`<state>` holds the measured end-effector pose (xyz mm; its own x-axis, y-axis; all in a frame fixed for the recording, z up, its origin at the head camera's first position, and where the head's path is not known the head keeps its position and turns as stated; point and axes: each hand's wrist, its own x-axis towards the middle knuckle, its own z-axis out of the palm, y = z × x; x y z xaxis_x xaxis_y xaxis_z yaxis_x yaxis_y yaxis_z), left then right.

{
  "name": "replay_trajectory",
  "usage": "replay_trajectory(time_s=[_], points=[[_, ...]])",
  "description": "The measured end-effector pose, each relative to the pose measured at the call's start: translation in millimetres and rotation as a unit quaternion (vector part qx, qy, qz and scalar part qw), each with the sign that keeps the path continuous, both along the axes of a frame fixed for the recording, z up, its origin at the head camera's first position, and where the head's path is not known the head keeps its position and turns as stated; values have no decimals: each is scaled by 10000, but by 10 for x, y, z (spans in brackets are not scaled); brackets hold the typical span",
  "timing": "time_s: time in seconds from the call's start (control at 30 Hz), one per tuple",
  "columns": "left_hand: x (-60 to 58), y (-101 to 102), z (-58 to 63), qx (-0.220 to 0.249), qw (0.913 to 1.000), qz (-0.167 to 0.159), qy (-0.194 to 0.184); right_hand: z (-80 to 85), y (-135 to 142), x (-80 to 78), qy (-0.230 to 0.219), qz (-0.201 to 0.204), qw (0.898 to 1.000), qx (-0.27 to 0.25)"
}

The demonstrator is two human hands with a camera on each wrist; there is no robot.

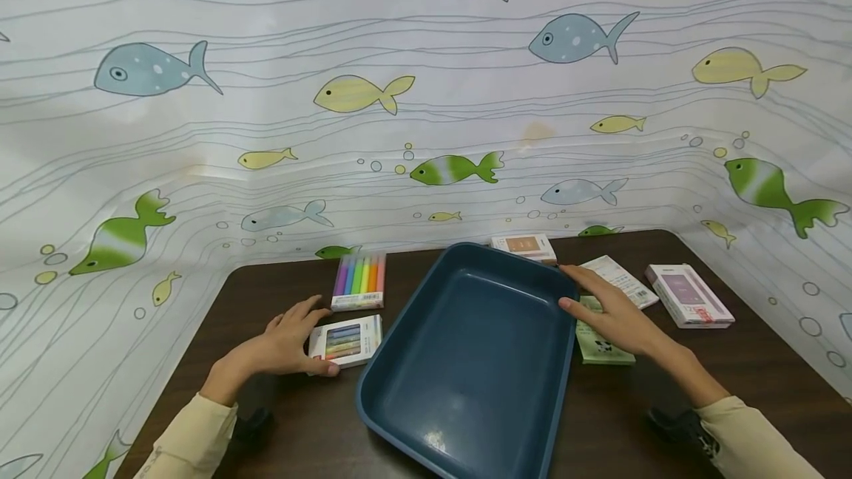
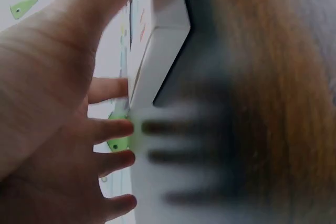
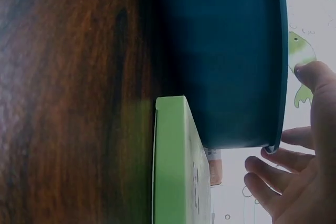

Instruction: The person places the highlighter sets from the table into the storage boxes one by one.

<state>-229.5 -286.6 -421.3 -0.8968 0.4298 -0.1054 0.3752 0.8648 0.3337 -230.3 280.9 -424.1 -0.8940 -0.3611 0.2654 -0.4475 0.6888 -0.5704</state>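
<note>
A dark blue plastic tray point(image 1: 469, 361) stands in the middle of the table, turned slightly. My left hand point(image 1: 282, 346) spans the left end of a white box with a window showing coloured sticks point(image 1: 356, 338); the thumb lies along its near side. The other left fingers are spread and nearly straight in the left wrist view. At the tray's far right corner, my right hand point(image 1: 615, 316) has its fingers by the rim and its thumb above it. Beneath the right hand lies a green box point(image 1: 602, 350) with a panda print, partly covered.
A pack of coloured markers point(image 1: 359, 279) lies beyond the left hand. On the right are a white printed packet point(image 1: 619, 278) and a white box with a purple panel point(image 1: 688, 294). Behind the tray's far corner sits a white box with a brown panel point(image 1: 522, 245).
</note>
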Motion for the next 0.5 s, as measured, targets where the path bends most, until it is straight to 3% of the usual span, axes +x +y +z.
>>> replay_trajectory(time_s=[0.23, 0.5], points=[[-5, -37, 61, -123, 9993, -210, -269, -20, 0, -5, 33, -28, 9999, 98], [-42, -42, 62, 10, 9989, -389, -278, -30, 7, -28, 158, 67, 9996, 214]])
